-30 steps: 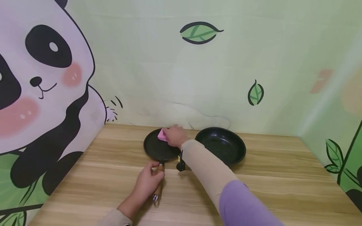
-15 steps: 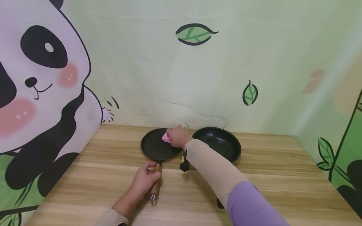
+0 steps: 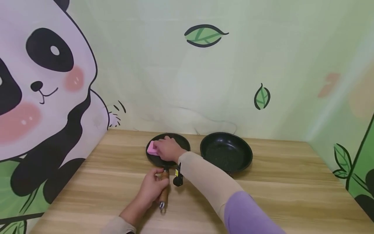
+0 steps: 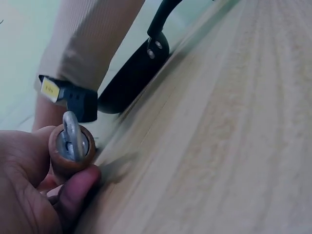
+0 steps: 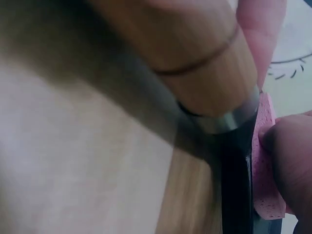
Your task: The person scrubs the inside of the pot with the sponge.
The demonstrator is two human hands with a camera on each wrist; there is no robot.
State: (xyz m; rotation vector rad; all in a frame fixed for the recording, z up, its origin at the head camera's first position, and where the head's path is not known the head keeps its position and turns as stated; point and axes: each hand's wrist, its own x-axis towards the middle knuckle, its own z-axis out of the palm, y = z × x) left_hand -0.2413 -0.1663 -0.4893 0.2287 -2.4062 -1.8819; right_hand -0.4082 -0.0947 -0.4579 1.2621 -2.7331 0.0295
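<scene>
A flat black pan (image 3: 179, 141) with a wooden handle (image 3: 164, 195) lies on the table toward the back. My left hand (image 3: 152, 187) grips that handle near the pan; the left wrist view shows the fingers around the wood (image 4: 66, 163) and a metal hanging ring (image 4: 73, 136) at its end. Over the pan, my right hand (image 3: 169, 149) holds a pink sponge (image 3: 152, 148) against the left part of the cooking surface. In the right wrist view the sponge (image 5: 265, 165) sits at the pan's rim, pinched by the fingers (image 5: 292, 156).
A deeper black frying pan (image 3: 226, 152) stands to the right, its handle mostly hidden behind my right sleeve (image 3: 210, 182). Behind the wooden table (image 3: 292, 182) rises a pale green wall (image 3: 146, 65) with panda and leaf pictures. A small black wrist camera (image 3: 178, 177) hangs under my right wrist.
My right hand has moved the sponge leftward across the flat pan, from its upper right part to its left side. My left hand keeps its grip on the handle.
</scene>
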